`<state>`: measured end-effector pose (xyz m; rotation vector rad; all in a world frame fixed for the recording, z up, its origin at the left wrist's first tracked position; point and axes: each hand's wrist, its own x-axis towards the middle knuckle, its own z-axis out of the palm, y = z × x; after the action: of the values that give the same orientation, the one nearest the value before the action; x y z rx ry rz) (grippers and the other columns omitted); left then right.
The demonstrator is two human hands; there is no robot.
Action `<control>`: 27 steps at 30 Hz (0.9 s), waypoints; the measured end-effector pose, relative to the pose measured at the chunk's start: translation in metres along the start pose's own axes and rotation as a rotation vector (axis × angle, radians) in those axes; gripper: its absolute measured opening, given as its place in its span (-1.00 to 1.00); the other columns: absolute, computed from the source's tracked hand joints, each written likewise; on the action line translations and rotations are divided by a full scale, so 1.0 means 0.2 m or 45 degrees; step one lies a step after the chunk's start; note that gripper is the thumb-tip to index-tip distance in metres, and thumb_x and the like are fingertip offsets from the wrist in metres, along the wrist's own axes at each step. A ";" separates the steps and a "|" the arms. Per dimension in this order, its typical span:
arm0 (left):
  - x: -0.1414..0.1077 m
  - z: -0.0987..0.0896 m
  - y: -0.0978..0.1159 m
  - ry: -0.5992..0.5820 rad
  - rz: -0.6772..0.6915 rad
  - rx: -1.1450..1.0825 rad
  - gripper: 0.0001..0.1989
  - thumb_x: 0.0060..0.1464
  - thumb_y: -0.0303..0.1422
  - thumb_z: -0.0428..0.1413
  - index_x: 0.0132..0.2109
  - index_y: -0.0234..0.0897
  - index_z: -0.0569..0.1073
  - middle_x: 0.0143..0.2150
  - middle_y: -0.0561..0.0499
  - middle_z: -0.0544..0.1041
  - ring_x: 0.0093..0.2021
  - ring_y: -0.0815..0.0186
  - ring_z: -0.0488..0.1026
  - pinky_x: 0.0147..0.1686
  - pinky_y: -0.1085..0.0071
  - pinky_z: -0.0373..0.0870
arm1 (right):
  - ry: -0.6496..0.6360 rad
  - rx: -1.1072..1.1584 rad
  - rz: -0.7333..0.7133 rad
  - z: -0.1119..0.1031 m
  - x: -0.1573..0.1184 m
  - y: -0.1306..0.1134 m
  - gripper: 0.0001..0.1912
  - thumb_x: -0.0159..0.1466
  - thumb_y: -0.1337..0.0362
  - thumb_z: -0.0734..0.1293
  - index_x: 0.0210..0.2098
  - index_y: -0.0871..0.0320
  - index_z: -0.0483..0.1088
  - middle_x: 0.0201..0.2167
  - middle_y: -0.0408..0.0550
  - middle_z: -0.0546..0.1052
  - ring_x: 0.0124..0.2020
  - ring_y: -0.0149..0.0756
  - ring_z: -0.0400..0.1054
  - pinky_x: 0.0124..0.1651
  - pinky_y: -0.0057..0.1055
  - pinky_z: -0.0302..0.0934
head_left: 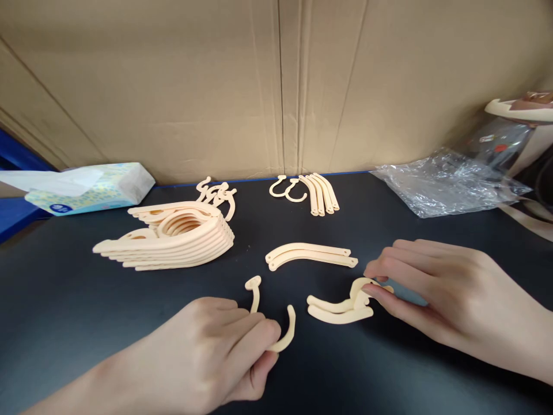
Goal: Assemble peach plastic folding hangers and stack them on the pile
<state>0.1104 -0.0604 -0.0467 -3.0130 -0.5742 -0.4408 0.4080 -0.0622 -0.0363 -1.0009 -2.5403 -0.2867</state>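
Observation:
My left hand [216,351] is closed around a cream plastic hanger hook [290,329]; its flat head and curved tip stick out on either side of the fingers. On the right, my right hand [444,300] pinches a cream hanger part [359,288] between thumb and fingers, a little above the black table. Pale arm pieces [340,314] reach leftward from that pinch, close together; whether they are joined to the pinched part I cannot tell. Two curved hanger arms [309,253] lie side by side just beyond my hands.
At left rests a stack of cream hanger frames [185,248], with loose hooks [218,196] behind. Two hooks [294,191] and several arms [320,195] lie at the back. A tissue pack [95,190], a clear plastic bag [440,184] and a cardboard wall [194,86] border the table [268,225].

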 end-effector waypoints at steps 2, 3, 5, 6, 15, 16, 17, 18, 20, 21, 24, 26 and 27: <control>0.00 0.00 0.00 0.042 0.045 0.076 -0.74 0.13 -0.63 -0.08 -0.43 -0.25 0.33 -0.60 0.15 0.32 -0.65 0.40 0.13 -0.66 0.39 0.06 | -0.016 0.024 -0.036 0.00 0.00 0.00 -0.79 0.41 0.29 0.18 -0.30 0.17 0.39 -0.46 -0.11 0.48 -0.46 -0.33 0.38 -0.27 -0.34 0.21; 0.00 -0.01 -0.01 0.072 0.068 0.111 -0.74 0.11 -0.64 -0.08 -0.44 -0.25 0.32 -0.60 0.14 0.34 -0.65 0.40 0.12 -0.66 0.40 0.06 | -0.020 0.027 -0.044 0.00 0.00 0.01 -0.80 0.41 0.30 0.18 -0.29 0.18 0.39 -0.47 -0.11 0.48 -0.46 -0.32 0.37 -0.28 -0.34 0.20; -0.01 -0.01 -0.02 0.114 0.107 0.171 -0.76 0.06 -0.66 -0.07 -0.44 -0.24 0.28 -0.59 0.13 0.36 -0.64 0.40 0.12 -0.65 0.40 0.06 | -0.022 0.018 -0.038 0.00 0.00 0.01 -0.82 0.40 0.30 0.19 -0.28 0.18 0.39 -0.48 -0.11 0.46 -0.47 -0.31 0.36 -0.32 -0.34 0.17; -0.01 -0.01 -0.03 0.160 0.112 0.207 -0.77 0.05 -0.65 -0.06 -0.43 -0.24 0.26 -0.59 0.13 0.35 -0.64 0.40 0.12 -0.65 0.39 0.05 | -0.026 0.015 -0.036 0.00 0.00 0.01 -0.82 0.40 0.30 0.19 -0.27 0.18 0.39 -0.49 -0.11 0.45 -0.48 -0.31 0.35 -0.34 -0.34 0.15; -0.07 0.02 -0.09 0.400 -0.018 0.517 -0.93 0.12 -0.49 -0.07 -0.27 -0.24 0.27 -0.55 0.13 0.41 -0.64 0.40 0.29 -0.61 0.42 0.18 | -0.046 0.054 -0.024 0.01 -0.01 0.01 -0.83 0.40 0.31 0.19 -0.27 0.17 0.40 -0.48 -0.11 0.45 -0.48 -0.32 0.33 -0.39 -0.37 0.10; -0.07 0.02 -0.10 0.426 -0.084 0.519 -0.92 0.16 -0.48 -0.08 -0.26 -0.24 0.28 -0.56 0.14 0.42 -0.66 0.42 0.28 -0.60 0.43 0.20 | -0.041 0.056 -0.021 0.01 0.00 0.01 -0.83 0.40 0.30 0.20 -0.27 0.17 0.40 -0.49 -0.11 0.45 -0.48 -0.32 0.32 -0.39 -0.37 0.11; -0.07 0.02 -0.10 0.439 -0.160 0.510 -0.91 0.19 -0.49 -0.09 -0.25 -0.24 0.28 -0.56 0.15 0.44 -0.66 0.43 0.29 -0.58 0.45 0.22 | -0.041 0.058 -0.016 0.01 0.00 0.01 -0.82 0.39 0.30 0.20 -0.28 0.17 0.40 -0.49 -0.11 0.45 -0.48 -0.32 0.32 -0.39 -0.37 0.11; -0.07 0.02 -0.10 0.446 -0.232 0.490 -0.90 0.21 -0.50 -0.08 -0.23 -0.24 0.29 -0.54 0.15 0.47 -0.65 0.44 0.32 -0.57 0.46 0.24 | -0.043 0.061 -0.012 0.01 0.00 0.00 -0.82 0.39 0.30 0.20 -0.28 0.16 0.41 -0.49 -0.10 0.46 -0.47 -0.31 0.33 -0.38 -0.37 0.12; -0.07 0.03 -0.10 0.466 -0.302 0.425 -0.90 0.23 -0.52 -0.04 -0.20 -0.25 0.31 -0.48 0.12 0.53 -0.59 0.44 0.42 -0.54 0.49 0.26 | -0.043 0.073 -0.009 0.01 0.01 0.00 -0.81 0.39 0.31 0.19 -0.29 0.15 0.42 -0.47 -0.08 0.48 -0.44 -0.29 0.35 -0.37 -0.36 0.15; -0.07 0.04 -0.10 0.485 -0.306 0.383 -0.92 0.24 -0.51 -0.01 -0.18 -0.25 0.32 -0.45 0.11 0.56 -0.56 0.43 0.46 -0.53 0.50 0.28 | -0.039 0.082 -0.014 0.01 0.01 0.00 -0.81 0.39 0.31 0.19 -0.29 0.15 0.42 -0.45 -0.07 0.49 -0.42 -0.28 0.36 -0.35 -0.36 0.16; -0.08 0.04 -0.09 0.471 -0.368 0.242 -0.88 0.28 -0.47 -0.03 -0.09 -0.23 0.35 -0.46 0.12 0.55 -0.55 0.43 0.47 -0.50 0.51 0.30 | 0.009 0.110 -0.032 0.01 0.02 -0.01 -0.85 0.37 0.33 0.21 -0.27 0.15 0.42 -0.39 -0.05 0.52 -0.35 -0.26 0.37 -0.30 -0.33 0.18; -0.08 0.05 -0.09 0.415 -0.448 0.177 -0.79 0.31 -0.46 -0.11 -0.01 -0.19 0.36 -0.51 0.16 0.51 -0.60 0.43 0.42 -0.51 0.50 0.28 | 0.043 0.128 -0.037 0.01 0.01 -0.01 -0.89 0.36 0.35 0.24 -0.25 0.16 0.41 -0.36 -0.06 0.52 -0.31 -0.26 0.37 -0.29 -0.32 0.18; -0.08 0.05 -0.09 0.389 -0.478 0.153 -0.75 0.32 -0.45 -0.14 0.02 -0.17 0.36 -0.54 0.18 0.48 -0.61 0.43 0.40 -0.52 0.49 0.26 | 0.054 0.140 -0.037 0.01 0.01 -0.02 -0.91 0.35 0.36 0.25 -0.24 0.16 0.41 -0.35 -0.06 0.53 -0.31 -0.26 0.38 -0.28 -0.32 0.17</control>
<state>0.0922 -0.0475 -0.0603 -2.6464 -1.0931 -0.8304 0.4034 -0.0624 -0.0371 -0.9079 -2.5042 -0.1725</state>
